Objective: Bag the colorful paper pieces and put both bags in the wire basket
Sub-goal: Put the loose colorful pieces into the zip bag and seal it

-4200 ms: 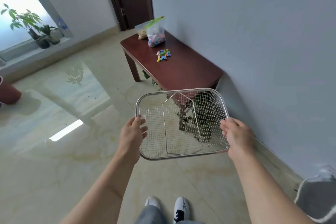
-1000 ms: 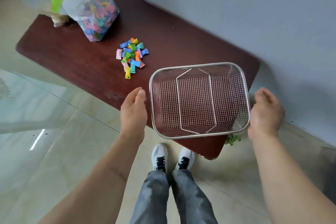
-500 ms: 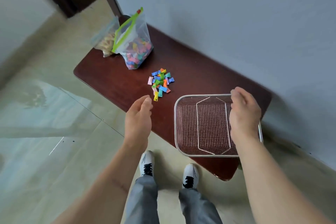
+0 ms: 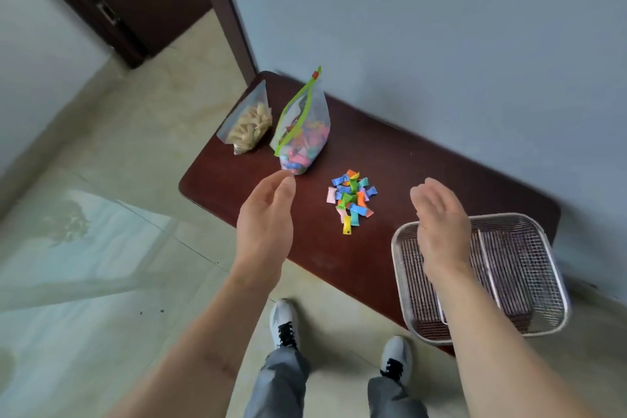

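Note:
A small pile of colorful paper pieces point(image 4: 351, 202) lies loose on the dark wooden table point(image 4: 424, 187). Left of it stands a clear zip bag with a green seal point(image 4: 302, 132), partly filled with more colorful pieces, its mouth open. A second clear bag point(image 4: 249, 125) holding pale beige pieces sits further left. The wire basket point(image 4: 522, 268) rests empty on the table's right end. My left hand point(image 4: 266, 217) hovers open just below the green-seal bag. My right hand point(image 4: 441, 224) hovers open over the basket's left rim, right of the pile. Neither hand holds anything.
A grey wall runs along the table's far side. A dark door and frame point(image 4: 142, 0) stand at the far left. Glossy tiled floor point(image 4: 101, 265) lies to the left and in front. My own feet point(image 4: 285, 322) stand by the table's front edge.
The basket was carried to the table and set down on its right end. Both hands let go of it and moved left, toward the pile and the green-seal bag.

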